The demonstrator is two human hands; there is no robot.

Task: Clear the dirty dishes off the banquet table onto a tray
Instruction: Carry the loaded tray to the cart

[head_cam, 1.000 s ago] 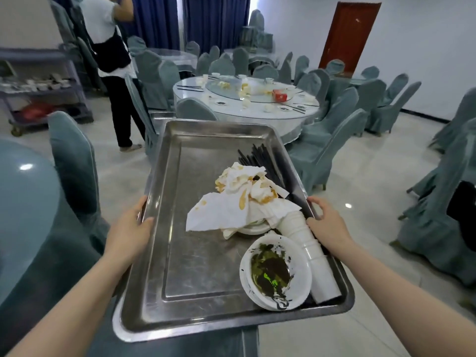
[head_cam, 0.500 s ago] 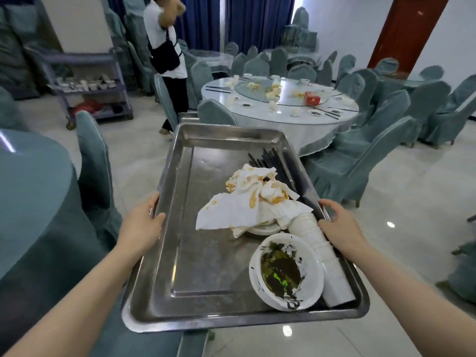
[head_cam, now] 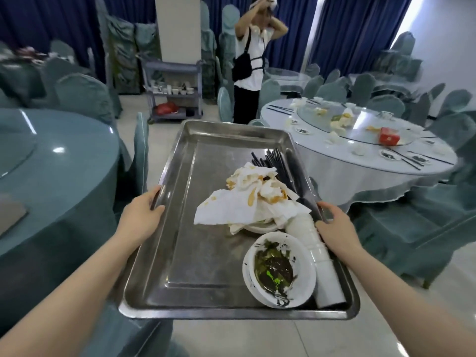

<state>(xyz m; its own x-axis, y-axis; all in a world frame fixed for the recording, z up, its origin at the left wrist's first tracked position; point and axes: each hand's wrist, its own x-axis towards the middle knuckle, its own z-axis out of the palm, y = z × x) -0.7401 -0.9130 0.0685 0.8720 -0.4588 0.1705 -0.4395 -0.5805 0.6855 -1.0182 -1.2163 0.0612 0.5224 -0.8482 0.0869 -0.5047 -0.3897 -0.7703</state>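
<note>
I carry a large steel tray point(head_cam: 206, 253) in front of me, off any table. My left hand point(head_cam: 140, 217) grips its left rim and my right hand point(head_cam: 334, 228) grips its right rim. On the tray's right half lie stained white napkins point(head_cam: 247, 202) piled over a plate, a white bowl point(head_cam: 279, 269) smeared with dark sauce, a stack of white cups point(head_cam: 322, 258) on its side, and a bundle of black chopsticks point(head_cam: 275, 161). Ahead to the right stands a round banquet table point(head_cam: 360, 155) with dirty dishes, chopsticks and a red box point(head_cam: 389, 136).
A teal round table point(head_cam: 51, 176) is close on my left, with covered chairs point(head_cam: 140, 150) beside it. A person point(head_cam: 253, 60) stands straight ahead near a grey service cart point(head_cam: 172, 91) holding cups. Covered chairs point(head_cam: 425, 228) crowd the right; tiled floor lies between.
My view has swung left with the tray held the same way. The dirty table has slid to the right, and the person and the cart now stand ahead.
</note>
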